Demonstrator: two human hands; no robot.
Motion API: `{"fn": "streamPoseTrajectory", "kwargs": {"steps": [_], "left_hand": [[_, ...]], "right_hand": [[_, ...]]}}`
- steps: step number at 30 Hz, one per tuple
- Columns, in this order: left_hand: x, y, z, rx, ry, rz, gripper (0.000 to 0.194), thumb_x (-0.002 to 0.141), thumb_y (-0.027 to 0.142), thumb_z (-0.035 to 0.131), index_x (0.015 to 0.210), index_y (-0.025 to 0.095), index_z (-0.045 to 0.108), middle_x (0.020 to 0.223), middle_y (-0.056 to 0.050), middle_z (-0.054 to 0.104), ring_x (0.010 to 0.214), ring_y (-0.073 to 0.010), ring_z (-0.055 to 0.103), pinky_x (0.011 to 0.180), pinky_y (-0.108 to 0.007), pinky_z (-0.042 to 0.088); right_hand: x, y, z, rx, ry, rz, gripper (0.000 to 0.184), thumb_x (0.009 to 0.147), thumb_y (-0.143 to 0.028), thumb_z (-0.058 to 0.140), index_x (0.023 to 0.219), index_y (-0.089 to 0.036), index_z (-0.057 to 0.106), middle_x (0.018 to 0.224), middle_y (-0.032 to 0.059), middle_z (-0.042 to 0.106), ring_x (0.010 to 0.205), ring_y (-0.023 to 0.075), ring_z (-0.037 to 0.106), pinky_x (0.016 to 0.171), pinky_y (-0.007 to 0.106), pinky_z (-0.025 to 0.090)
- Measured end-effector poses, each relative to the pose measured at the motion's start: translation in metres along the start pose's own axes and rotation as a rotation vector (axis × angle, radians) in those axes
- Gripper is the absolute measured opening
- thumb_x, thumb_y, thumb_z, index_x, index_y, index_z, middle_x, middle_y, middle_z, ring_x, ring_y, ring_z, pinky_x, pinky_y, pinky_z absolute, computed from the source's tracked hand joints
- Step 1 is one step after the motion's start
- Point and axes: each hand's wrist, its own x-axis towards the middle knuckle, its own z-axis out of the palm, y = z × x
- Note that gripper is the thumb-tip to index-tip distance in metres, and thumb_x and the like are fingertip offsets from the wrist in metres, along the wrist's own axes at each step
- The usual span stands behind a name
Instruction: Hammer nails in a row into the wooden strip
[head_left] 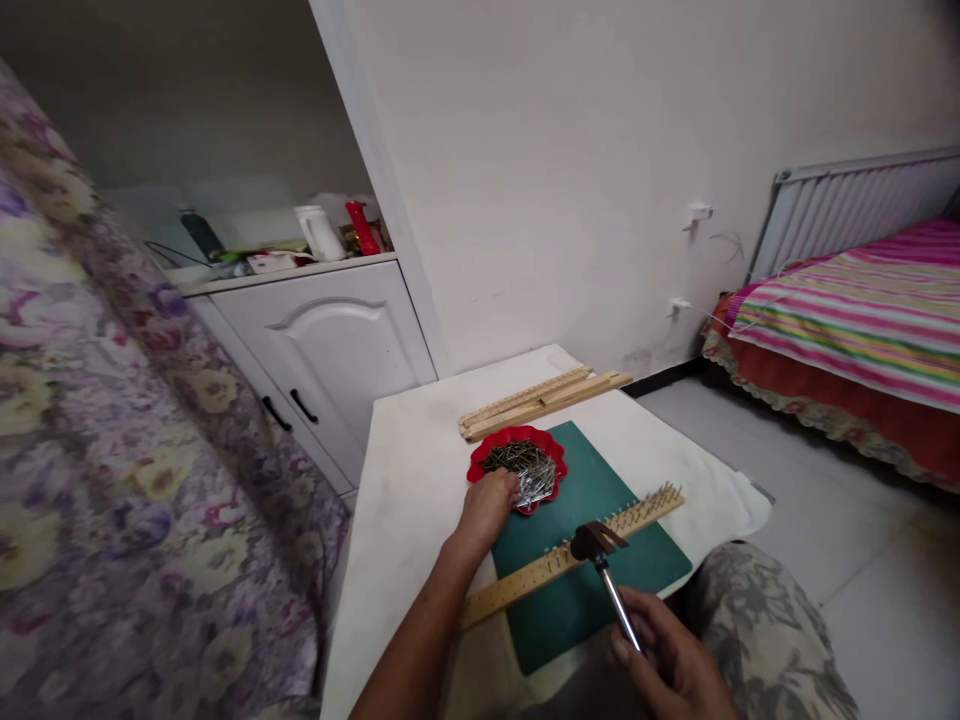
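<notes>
My left hand (pixel 489 505) reaches into a red scalloped dish (pixel 517 445) heaped with small metal nails (pixel 525 468); its fingers curl down among them and what they hold is hidden. My right hand (pixel 667 655) grips the metal handle of a small hammer (pixel 598 545), whose dark head hovers over a wooden strip (pixel 525 585). That strip lies across a green mat (pixel 600 480) and carries a row of upright nails along its far half.
The small white table (pixel 405 500) also holds a stack of wooden strips (pixel 540 395) at its far edge. A floral curtain hangs at left, a white cabinet (pixel 322 340) stands behind, and a striped bed (pixel 855 320) sits at right. My camouflage-clad knee (pixel 757 620) is below the table edge.
</notes>
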Motion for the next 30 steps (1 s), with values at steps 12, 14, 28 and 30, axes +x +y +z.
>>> {"fn": "streamPoseTrajectory", "kwargs": {"steps": [12,14,28,30], "left_hand": [[-0.103,0.046,0.02,-0.05,0.161,0.282,0.018,0.088,0.013,0.041,0.081,0.021,0.056,0.08,-0.004,0.061,0.072,-0.0168,0.055,0.063,-0.027,0.035],[-0.122,0.058,0.036,-0.139,0.127,0.387,0.016,0.087,0.014,0.042,0.082,0.021,0.055,0.082,-0.004,0.062,0.072,-0.0162,0.056,0.06,-0.026,0.036],[-0.152,0.075,0.06,-1.074,0.114,-0.058,0.011,0.075,0.028,0.061,0.081,0.019,0.058,0.07,-0.001,0.06,0.064,-0.0139,0.054,0.06,-0.024,0.042],[-0.152,0.079,0.068,-1.313,0.093,-0.161,0.015,0.071,0.031,0.064,0.075,0.017,0.058,0.059,0.002,0.056,0.055,-0.0118,0.051,0.055,-0.023,0.04]], "right_hand": [[-0.001,-0.007,0.001,-0.001,-0.052,-0.003,0.034,0.078,-0.036,0.067,0.108,-0.021,0.062,0.072,0.0018,0.066,0.07,0.0187,0.063,0.077,0.03,0.052],[-0.002,-0.01,0.003,0.009,-0.059,-0.002,0.033,0.078,-0.035,0.068,0.107,-0.022,0.062,0.077,0.0033,0.068,0.076,0.0199,0.065,0.079,0.03,0.052],[-0.016,-0.021,0.014,0.062,0.064,0.096,0.038,0.078,-0.042,0.066,0.108,-0.023,0.054,0.068,-0.0055,0.055,0.039,0.006,0.04,0.033,0.015,0.034],[-0.015,-0.02,0.014,0.066,0.048,0.099,0.039,0.078,-0.043,0.066,0.108,-0.023,0.052,0.067,-0.0064,0.052,0.038,0.0046,0.036,0.031,0.013,0.03]]}}
